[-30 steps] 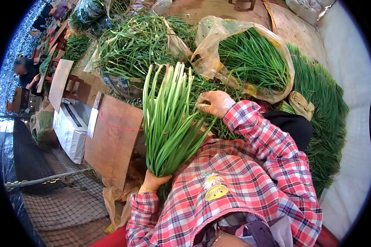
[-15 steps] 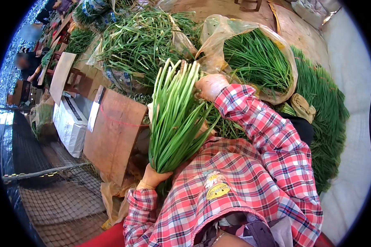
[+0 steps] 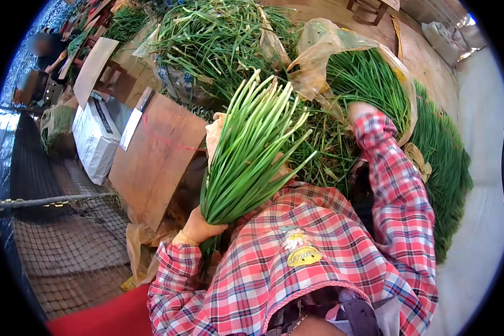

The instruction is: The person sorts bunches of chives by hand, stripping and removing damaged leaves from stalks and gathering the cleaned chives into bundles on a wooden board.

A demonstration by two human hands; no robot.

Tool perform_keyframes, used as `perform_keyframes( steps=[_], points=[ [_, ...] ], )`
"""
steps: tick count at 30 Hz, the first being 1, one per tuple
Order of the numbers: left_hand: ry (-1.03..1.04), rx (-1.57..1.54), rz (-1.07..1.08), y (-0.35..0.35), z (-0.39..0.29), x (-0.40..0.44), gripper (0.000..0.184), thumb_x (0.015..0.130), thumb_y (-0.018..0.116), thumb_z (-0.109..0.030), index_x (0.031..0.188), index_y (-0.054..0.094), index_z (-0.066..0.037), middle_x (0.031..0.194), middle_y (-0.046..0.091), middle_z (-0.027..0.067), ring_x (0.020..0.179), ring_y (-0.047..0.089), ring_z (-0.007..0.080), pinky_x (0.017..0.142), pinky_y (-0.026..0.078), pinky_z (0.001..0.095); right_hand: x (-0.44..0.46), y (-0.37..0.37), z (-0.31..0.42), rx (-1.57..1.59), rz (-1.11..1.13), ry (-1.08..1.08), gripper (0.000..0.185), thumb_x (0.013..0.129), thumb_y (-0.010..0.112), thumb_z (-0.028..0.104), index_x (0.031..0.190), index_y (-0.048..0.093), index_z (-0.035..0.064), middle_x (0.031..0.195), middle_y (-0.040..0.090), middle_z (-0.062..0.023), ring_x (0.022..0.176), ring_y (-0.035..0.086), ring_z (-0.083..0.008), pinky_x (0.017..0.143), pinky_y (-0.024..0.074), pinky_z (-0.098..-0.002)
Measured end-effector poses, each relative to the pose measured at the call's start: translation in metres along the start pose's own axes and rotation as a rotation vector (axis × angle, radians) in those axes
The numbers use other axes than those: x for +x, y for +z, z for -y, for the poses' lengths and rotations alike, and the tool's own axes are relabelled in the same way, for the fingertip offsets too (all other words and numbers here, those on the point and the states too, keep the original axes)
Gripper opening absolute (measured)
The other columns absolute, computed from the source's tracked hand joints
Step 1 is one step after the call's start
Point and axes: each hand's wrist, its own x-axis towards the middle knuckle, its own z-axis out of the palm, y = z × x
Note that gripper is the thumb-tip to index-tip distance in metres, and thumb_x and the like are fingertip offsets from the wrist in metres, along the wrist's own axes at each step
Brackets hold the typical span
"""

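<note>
A bunch of long green stalks (image 3: 249,151) with pale ends pointing up and away is held in my left hand (image 3: 200,227), whose fingers wrap round its lower, leafy part. My right hand (image 3: 360,110) is at the edge of the open plastic bag (image 3: 313,64), beside the green stalks (image 3: 369,78) inside it. Its fingers are hidden and blurred, so I cannot make out what they touch. Loose stalks and trimmings (image 3: 325,143) lie between the bunch and the bag.
A knife (image 3: 134,120) lies on a wooden board (image 3: 157,151) at the left, beside a white box (image 3: 94,140). A heap of loose greens (image 3: 218,45) is at the back; stacked greens (image 3: 442,162) line the right. A co-worker (image 3: 51,53) is at the far left.
My right hand has left the bunch and moved right to the bag. My left hand still holds the bunch, now leaning more to the right. The view has shifted.
</note>
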Motion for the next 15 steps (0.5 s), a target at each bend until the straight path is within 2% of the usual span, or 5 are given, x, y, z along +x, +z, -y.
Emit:
perform_keyframes(
  steps=[3, 7, 13, 14, 15],
  points=[
    [-0.026, -0.071, -0.011, 0.003, 0.001, 0.002, 0.053, 0.061, 0.074, -0.013, 0.108, 0.055, 0.0, 0.099, 0.063, 0.0108, 0.092, 0.058, 0.0186, 0.082, 0.045, 0.031, -0.018, 0.027, -0.015, -0.507, 0.236, -0.143, 0.028, 0.082, 0.059, 0.025, 0.107, 0.062, 0.0108, 0.103, 0.064, -0.0076, 0.091, 0.063, -0.022, 0.082, 0.0492, -0.0375],
    [0.073, 0.005, -0.029, 0.009, -0.003, 0.002, 0.055, 0.062, 0.074, -0.015, 0.111, 0.053, -0.001, 0.1, 0.063, 0.0112, 0.092, 0.058, 0.0192, 0.082, 0.045, 0.0311, -0.128, -0.029, 0.066, 0.375, 0.133, -0.619, 0.043, 0.081, 0.054, 0.053, 0.104, 0.063, 0.0179, 0.087, 0.066, -0.0062, 0.078, 0.063, -0.0207, 0.071, 0.0505, -0.0352],
    [0.047, 0.192, -0.189, 0.027, -0.011, 0.002, 0.055, 0.062, 0.073, -0.011, 0.112, 0.053, -0.001, 0.105, 0.062, 0.0115, 0.095, 0.058, 0.0192, 0.083, 0.045, 0.03, -0.163, 0.016, 0.133, 0.241, -0.013, -0.941, 0.029, 0.082, 0.06, 0.034, 0.095, 0.062, 0.0084, 0.076, 0.065, -0.006, 0.068, 0.062, -0.0151, 0.064, 0.0497, -0.0303],
    [0.073, 0.207, -0.198, 0.028, -0.01, 0.001, 0.057, 0.066, 0.07, -0.02, 0.117, 0.05, -0.007, 0.101, 0.061, 0.0194, 0.099, 0.057, 0.0355, 0.08, 0.047, 0.0374, -0.171, -0.004, 0.125, 0.609, 0.563, -0.954, 0.029, 0.081, 0.062, 0.032, 0.09, 0.062, 0.0043, 0.075, 0.065, -0.0073, 0.065, 0.062, -0.0181, 0.065, 0.0501, -0.0313],
    [0.08, 0.228, -0.203, 0.027, -0.005, -0.001, 0.057, 0.066, 0.07, -0.021, 0.118, 0.049, -0.006, 0.101, 0.062, 0.0189, 0.097, 0.059, 0.0339, 0.079, 0.047, 0.0367, -0.188, -0.019, 0.114, 0.828, 0.717, -0.853, 0.026, 0.081, 0.064, 0.026, 0.085, 0.062, 0.0006, 0.07, 0.065, -0.0079, 0.061, 0.062, -0.0181, 0.063, 0.0501, -0.0316]
  ],
)
